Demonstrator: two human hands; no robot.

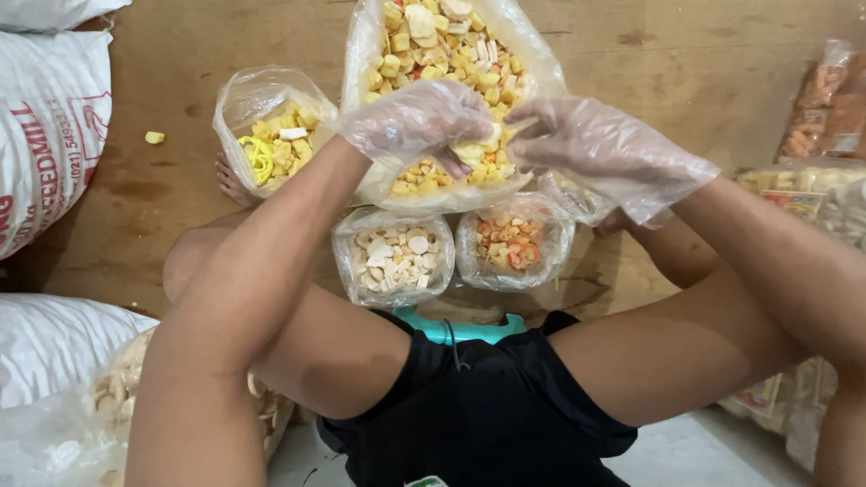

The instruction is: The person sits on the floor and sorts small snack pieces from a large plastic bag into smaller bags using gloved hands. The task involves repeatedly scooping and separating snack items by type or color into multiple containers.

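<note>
Big clear bag (532,63) full of mixed yellow-white crackers; both gloved hands: left (417,119), right (606,149) gripping handfuls inside.

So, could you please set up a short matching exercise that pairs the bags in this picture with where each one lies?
Things:
1. Large bag of yellow pieces
2. Small bag holding yellow rubber bands
3. Small bag of whitish pieces
4. Small bag of orange-red pieces

Places:
A. Right of the whitish bag
B. Under both gloved hands
C. Left of the large bag
D. Just beyond the teal stool

Pairs: 1-B, 2-C, 3-D, 4-A
</note>
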